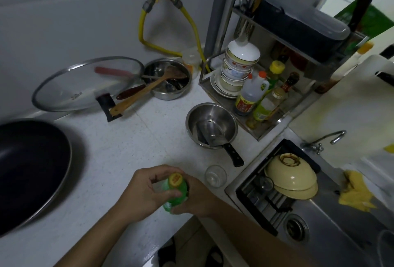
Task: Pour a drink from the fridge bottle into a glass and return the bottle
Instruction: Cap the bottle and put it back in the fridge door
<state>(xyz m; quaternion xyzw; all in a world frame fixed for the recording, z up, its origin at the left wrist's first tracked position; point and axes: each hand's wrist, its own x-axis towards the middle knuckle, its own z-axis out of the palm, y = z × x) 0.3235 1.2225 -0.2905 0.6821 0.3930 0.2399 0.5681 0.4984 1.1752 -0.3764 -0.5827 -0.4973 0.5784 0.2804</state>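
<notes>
Green plastic bottle (175,194) w/ yellow cap (176,179) stands upright near the front edge of the white tabletop (128,139), both hands on it. Left hand (140,190) curls round the neck area, thumb and fingers pinching up by the cap; looks like a twist-off (or twist-on) grip, can't tell which way. Right hand (196,196) wraps the body lower down, clamping it so it won't spin or tip while the cap gets worked. Neither hand is loose; both are closed round the bottle.

Clear glass (215,176) sits just beside the bottle, to its right, upright, close enough for a short pour. Whether there's liquid in it: too hard to read, it's transparent and dim.

Steel bowl (211,125) w/ a cleaver (219,143) lying in it sits further back, apart from the action. Sink (332,213) to the right holds an upturned cream bowl (292,175). Dark wok (32,166) at left.
</notes>
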